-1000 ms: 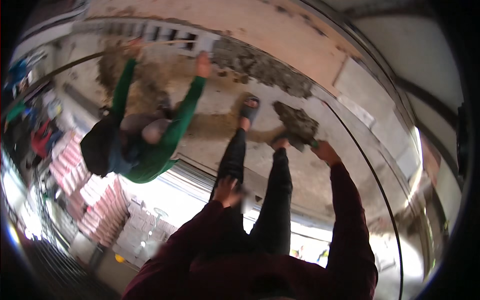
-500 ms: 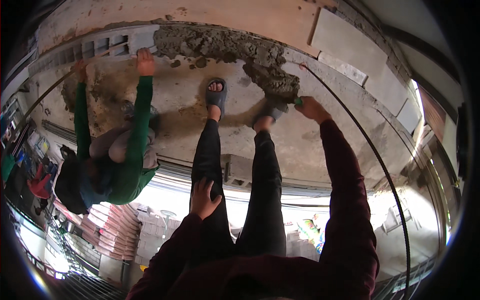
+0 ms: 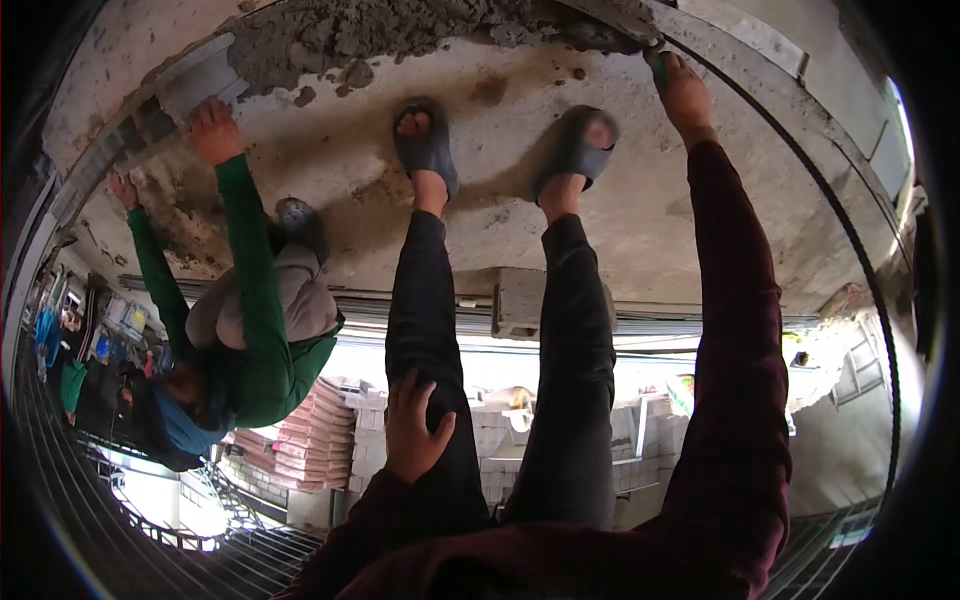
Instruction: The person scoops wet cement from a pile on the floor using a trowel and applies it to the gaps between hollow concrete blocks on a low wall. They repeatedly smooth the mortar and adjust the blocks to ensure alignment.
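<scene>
- While the person bent over, the left hand lay nearest the camera at lower centre, fingers spread flat on the left thigh and gripping nothing.
- Two dark trouser legs ran up the middle of the frame, ending in two grey sandals on the concrete slab.
- One grey block sat at the slab's edge, between the legs.
- The right hand reached to the upper right, fingers closed around what looked like a green handle. The tool's blade was too blurred to make out.
- That handle sat at the right end of the mortar heap, one long wet grey ridge along the top edge of the frame.
- Progress, as a judgement: the mortar was still lumpy and piled up. Only smears and a few small lumps marked the slab below it, so most of the spreading looked undone.
- One co-worker in a green top crouched at the left. Both of that person's hands were out, one on pale blocks at the heap's left end and one further left. I couldn't tell their grip.
- Farthest off, below the slab edge, were stacked pinkish bricks and grey blocks, too many to count.
</scene>
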The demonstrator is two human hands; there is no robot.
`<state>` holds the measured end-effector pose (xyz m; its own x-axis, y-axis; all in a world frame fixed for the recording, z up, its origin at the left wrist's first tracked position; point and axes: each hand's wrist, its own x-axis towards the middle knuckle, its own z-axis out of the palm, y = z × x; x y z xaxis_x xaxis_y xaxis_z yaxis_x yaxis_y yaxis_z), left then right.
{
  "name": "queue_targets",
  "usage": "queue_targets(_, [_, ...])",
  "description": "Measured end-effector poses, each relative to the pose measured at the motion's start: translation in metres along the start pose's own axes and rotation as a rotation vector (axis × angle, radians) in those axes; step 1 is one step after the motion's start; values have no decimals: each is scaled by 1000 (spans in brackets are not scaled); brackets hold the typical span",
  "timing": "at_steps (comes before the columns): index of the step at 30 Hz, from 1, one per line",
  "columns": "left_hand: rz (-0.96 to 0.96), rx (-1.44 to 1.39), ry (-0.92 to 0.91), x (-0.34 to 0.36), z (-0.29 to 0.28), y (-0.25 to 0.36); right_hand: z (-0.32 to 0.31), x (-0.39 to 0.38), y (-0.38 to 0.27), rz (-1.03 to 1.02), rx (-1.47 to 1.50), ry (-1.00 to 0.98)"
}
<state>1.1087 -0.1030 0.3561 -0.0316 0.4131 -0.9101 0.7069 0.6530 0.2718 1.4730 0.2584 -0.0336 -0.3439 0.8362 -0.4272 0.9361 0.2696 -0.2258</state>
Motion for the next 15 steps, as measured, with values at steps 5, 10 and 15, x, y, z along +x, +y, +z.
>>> queue_targets(5, [8,32,40,-1,7,6,-10,-42,-22,60,72,48])
queue_targets(10, [18,45,89,-9,17,-3,-43,-103,-44,170,177,53])
queue_targets(15, [58,82,200,-12,26,1,-9,-145,-96,668,694,-191])
